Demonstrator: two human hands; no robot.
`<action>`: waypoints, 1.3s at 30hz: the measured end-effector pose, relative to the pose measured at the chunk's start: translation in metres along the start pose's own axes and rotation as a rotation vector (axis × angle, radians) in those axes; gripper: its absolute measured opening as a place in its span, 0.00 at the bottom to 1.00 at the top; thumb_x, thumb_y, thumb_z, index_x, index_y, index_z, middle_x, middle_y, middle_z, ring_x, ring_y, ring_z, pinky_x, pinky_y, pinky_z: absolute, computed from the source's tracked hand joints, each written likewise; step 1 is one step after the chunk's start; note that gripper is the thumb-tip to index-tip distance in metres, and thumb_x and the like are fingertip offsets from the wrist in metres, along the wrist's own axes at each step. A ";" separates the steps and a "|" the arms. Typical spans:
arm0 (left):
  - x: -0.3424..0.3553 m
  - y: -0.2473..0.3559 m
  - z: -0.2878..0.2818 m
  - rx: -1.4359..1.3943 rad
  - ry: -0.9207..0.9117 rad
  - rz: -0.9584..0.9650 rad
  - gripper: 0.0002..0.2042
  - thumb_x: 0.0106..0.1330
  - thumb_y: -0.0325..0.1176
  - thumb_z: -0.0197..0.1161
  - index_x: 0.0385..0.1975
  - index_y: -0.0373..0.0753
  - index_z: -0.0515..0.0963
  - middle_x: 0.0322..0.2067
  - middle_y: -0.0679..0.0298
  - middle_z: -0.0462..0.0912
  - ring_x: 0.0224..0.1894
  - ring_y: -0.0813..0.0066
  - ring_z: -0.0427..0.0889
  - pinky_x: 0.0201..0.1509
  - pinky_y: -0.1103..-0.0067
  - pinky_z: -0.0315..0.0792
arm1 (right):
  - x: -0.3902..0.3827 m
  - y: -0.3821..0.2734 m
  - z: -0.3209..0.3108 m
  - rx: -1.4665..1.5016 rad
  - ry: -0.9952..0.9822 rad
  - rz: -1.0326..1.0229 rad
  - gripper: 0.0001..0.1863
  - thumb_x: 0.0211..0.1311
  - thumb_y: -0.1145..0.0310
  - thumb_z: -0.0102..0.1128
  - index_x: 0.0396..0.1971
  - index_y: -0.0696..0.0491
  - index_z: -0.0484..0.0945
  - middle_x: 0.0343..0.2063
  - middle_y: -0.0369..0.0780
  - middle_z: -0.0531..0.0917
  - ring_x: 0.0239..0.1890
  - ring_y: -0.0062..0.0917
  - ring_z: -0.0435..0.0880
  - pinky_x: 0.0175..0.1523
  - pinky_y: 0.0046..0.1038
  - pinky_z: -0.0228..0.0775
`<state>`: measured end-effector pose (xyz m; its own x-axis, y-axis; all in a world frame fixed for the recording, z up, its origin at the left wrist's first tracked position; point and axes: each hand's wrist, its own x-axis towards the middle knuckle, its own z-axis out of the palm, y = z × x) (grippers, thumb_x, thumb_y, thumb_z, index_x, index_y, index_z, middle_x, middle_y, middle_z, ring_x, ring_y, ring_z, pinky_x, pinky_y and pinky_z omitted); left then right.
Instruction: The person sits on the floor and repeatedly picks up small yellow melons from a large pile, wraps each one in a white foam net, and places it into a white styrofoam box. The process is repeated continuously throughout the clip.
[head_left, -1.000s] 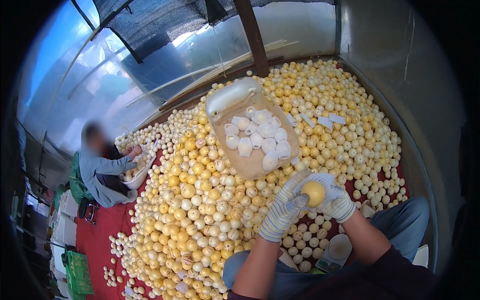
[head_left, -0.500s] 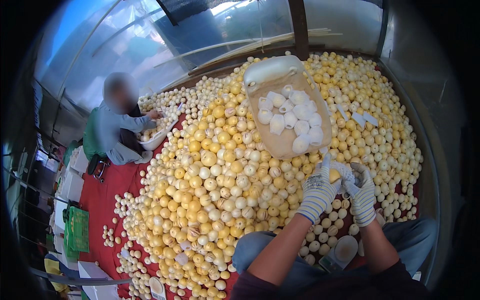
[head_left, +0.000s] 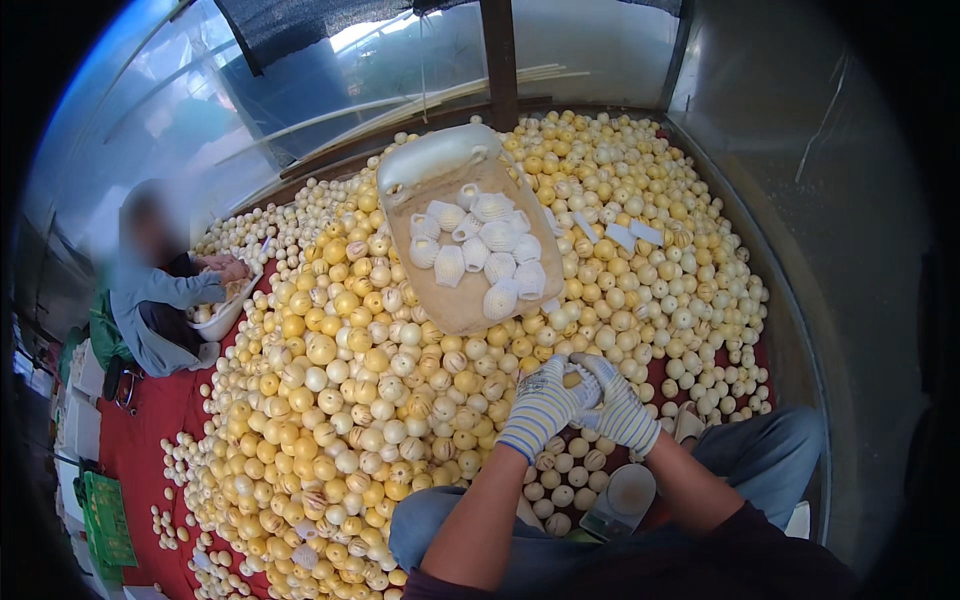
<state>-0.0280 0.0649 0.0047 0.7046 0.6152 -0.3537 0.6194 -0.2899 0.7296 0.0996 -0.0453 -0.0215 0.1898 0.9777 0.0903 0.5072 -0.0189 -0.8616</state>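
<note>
My left hand (head_left: 543,405), in a white striped work glove, curls round a small yellow fruit (head_left: 572,380), which looks like a pepino melon. From the other side my right hand (head_left: 620,408), gloved too, closes on the white foam net (head_left: 588,392) around that fruit. Fingers hide much of both. Beyond my hands a beige plastic tub (head_left: 425,300) rests on the pile, with several fruits in white foam nets (head_left: 500,237) in it. Below my right hand a small scale (head_left: 628,492) with a round pan stands between my legs.
A large heap of yellow and cream fruits (head_left: 330,400) spreads over a red cloth (head_left: 140,440). White cards (head_left: 620,236) lie on it at the right. At the left a co-worker (head_left: 160,290) crouches by a white basin (head_left: 222,318); a green crate (head_left: 105,520) stands nearer.
The view has swung right, shifting everything leftward in it. My hands have come together more tightly round the fruit, and the foam net now covers its side.
</note>
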 end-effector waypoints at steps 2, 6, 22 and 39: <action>0.001 -0.016 0.006 -0.191 0.122 0.058 0.30 0.61 0.44 0.65 0.60 0.35 0.68 0.49 0.48 0.80 0.50 0.60 0.81 0.56 0.71 0.74 | -0.001 0.010 0.003 0.120 0.048 0.061 0.41 0.50 0.59 0.74 0.62 0.57 0.64 0.53 0.43 0.75 0.56 0.29 0.75 0.61 0.29 0.67; -0.009 -0.006 -0.008 -0.201 0.262 0.057 0.27 0.63 0.42 0.64 0.59 0.35 0.70 0.49 0.50 0.80 0.50 0.64 0.81 0.55 0.73 0.74 | -0.004 0.062 0.014 0.842 0.028 0.456 0.34 0.54 0.61 0.71 0.58 0.58 0.68 0.46 0.41 0.80 0.49 0.26 0.78 0.55 0.26 0.72; -0.012 0.001 -0.001 0.442 -0.085 0.101 0.29 0.66 0.48 0.58 0.63 0.38 0.66 0.61 0.50 0.70 0.63 0.56 0.70 0.67 0.68 0.63 | -0.063 0.198 0.051 1.356 0.055 0.793 0.20 0.57 0.66 0.65 0.49 0.54 0.74 0.44 0.41 0.80 0.45 0.30 0.81 0.49 0.35 0.76; 0.006 0.001 0.017 0.196 -0.023 0.117 0.25 0.61 0.40 0.65 0.56 0.36 0.71 0.42 0.53 0.84 0.42 0.62 0.83 0.48 0.71 0.77 | -0.019 0.071 0.008 1.137 -0.080 0.168 0.37 0.62 0.55 0.63 0.66 0.55 0.58 0.58 0.41 0.72 0.61 0.26 0.71 0.67 0.31 0.61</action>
<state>-0.0172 0.0564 -0.0066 0.7817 0.5531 -0.2880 0.5869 -0.4965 0.6395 0.1252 -0.0636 -0.0880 0.1083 0.9919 -0.0656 -0.5786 0.0092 -0.8155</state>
